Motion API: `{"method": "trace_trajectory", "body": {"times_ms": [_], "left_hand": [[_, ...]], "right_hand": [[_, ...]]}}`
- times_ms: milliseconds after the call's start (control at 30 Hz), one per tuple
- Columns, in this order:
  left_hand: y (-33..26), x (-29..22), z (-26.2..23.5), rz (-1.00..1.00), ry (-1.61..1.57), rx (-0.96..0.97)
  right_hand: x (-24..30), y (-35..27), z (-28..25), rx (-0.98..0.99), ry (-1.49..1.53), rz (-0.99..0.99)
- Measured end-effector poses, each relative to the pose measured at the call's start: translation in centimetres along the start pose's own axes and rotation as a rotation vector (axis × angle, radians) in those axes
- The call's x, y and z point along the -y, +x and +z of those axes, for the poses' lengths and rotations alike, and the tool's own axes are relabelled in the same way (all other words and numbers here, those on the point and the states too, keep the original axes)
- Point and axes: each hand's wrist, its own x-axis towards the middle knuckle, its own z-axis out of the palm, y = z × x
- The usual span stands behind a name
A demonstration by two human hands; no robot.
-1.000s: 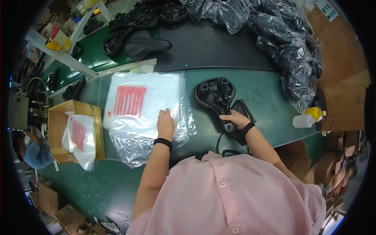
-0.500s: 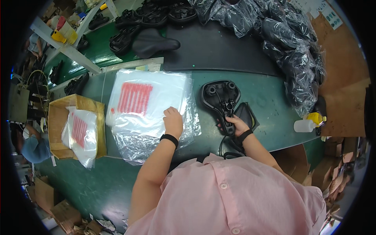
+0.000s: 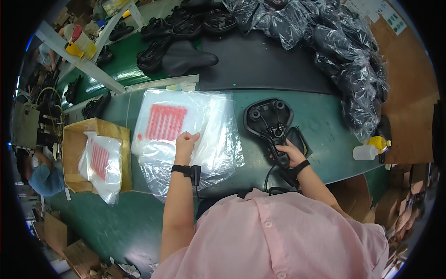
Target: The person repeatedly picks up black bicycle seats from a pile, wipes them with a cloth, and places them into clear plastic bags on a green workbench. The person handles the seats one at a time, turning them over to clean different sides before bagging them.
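Green bench: clear plastic bags (red-printed, stacked flat), black mat, white bottle near right end.

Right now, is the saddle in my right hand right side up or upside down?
Upside down: the saddle in your right hand shows its rails and two round knobs facing up.

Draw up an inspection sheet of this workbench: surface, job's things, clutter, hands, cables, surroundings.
Surface: glossy green tabletop; beyond it, a flat black rectangular mat.
Job's things: black bicycle saddle, underside up; flat stack of clear plastic bags bearing a red printed block.
Clutter: tan cardboard box holding red-printed plastic bags; white plastic bottle; black saddles in clear plastic wrap.
Hands: left hand at the stack, grip unclear; right hand gripping the saddle's narrow nose.
Cables: thin black cable below the left wrist; another near the right.
Surroundings: person in blue at left; brown cardboard boxes lower left.
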Motion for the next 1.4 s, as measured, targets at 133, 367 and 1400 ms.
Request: {"method": "trace_trajectory", "body": {"times_ms": [133, 367, 1400], "left_hand": [[-1.7, -1.6, 0.0, 0.0, -0.331, -0.079], [-0.8, -1.1, -1.0, 0.069, -0.348, -0.029], [-10.3, -12.3, 6.3, 1.008, 0.276, 0.619]], "right_hand": [[2.6, -0.6, 4.1, 0.151, -0.072, -0.055], [0.8, 6.9, 15.3, 0.433, -0.035, 0.07], [12.2, 11.2, 13.2, -0.282, -0.601, -0.223]]}}
